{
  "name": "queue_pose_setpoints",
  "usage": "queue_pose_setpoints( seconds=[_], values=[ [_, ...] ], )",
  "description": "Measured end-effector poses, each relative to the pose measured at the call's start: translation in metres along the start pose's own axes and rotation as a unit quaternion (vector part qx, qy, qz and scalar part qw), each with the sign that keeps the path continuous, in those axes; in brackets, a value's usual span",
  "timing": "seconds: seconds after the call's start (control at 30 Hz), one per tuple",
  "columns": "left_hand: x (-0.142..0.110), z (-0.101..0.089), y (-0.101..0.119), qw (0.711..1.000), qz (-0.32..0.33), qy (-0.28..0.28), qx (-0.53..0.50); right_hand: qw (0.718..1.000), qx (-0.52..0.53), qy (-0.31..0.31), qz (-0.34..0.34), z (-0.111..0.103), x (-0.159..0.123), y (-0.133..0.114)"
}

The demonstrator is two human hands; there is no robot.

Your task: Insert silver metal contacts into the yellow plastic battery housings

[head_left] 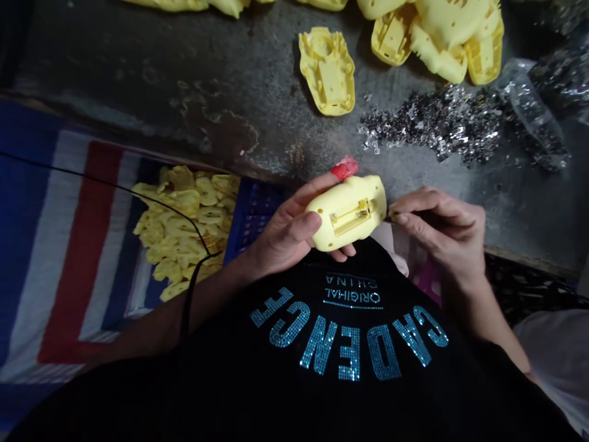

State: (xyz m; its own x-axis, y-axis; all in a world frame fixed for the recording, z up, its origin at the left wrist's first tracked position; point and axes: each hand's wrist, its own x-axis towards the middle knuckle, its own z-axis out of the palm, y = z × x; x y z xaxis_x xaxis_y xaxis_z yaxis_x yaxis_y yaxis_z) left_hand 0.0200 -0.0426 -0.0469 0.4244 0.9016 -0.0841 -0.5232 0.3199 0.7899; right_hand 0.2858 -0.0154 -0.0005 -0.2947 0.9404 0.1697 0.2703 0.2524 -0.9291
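My left hand [289, 230] is wrapped round a yellow plastic shell [324, 230], its thumb on the near end. The shell's outer side faces up and shows a rectangular battery compartment with small metal contacts at both ends. Red wrapping [345, 168] covers one fingertip of this hand. Just off the shell's right end, my right hand [437, 230] has thumb and forefinger pinched together. Whatever lies between those fingertips is too small and dark to make out.
On the metal table [138, 73], a pile of small shiny metal pieces [432, 123] lies beside a clear plastic bag [534, 110]. One yellow half shell [329, 73] rests alone; more yellow shells [451, 31] are heaped behind. Yellow parts [188, 221] fill a blue crate [251, 209] lower left.
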Motion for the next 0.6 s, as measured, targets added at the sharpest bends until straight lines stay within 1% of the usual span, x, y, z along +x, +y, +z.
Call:
queue_pose_setpoints(
  seconds=[0.1, 0.2, 0.37, 0.6],
  values=[
    [0.001, 0.000, -0.001, 1.000, -0.018, -0.009, 0.002, 0.998, -0.014, -0.065, 0.009, -0.005, 0.024, -0.017],
    [0.001, 0.003, 0.002, 1.000, -0.015, -0.010, 0.000, 0.994, -0.024, -0.107, 0.021, -0.005, 0.038, -0.026],
    [-0.001, 0.010, 0.008, 1.000, -0.023, 0.003, 0.000, 0.993, -0.017, -0.110, 0.042, 0.001, 0.047, -0.026],
    [-0.005, 0.010, 0.007, 1.000, -0.014, 0.011, 0.004, 0.991, -0.038, -0.123, 0.043, 0.002, 0.053, -0.028]
  ],
)
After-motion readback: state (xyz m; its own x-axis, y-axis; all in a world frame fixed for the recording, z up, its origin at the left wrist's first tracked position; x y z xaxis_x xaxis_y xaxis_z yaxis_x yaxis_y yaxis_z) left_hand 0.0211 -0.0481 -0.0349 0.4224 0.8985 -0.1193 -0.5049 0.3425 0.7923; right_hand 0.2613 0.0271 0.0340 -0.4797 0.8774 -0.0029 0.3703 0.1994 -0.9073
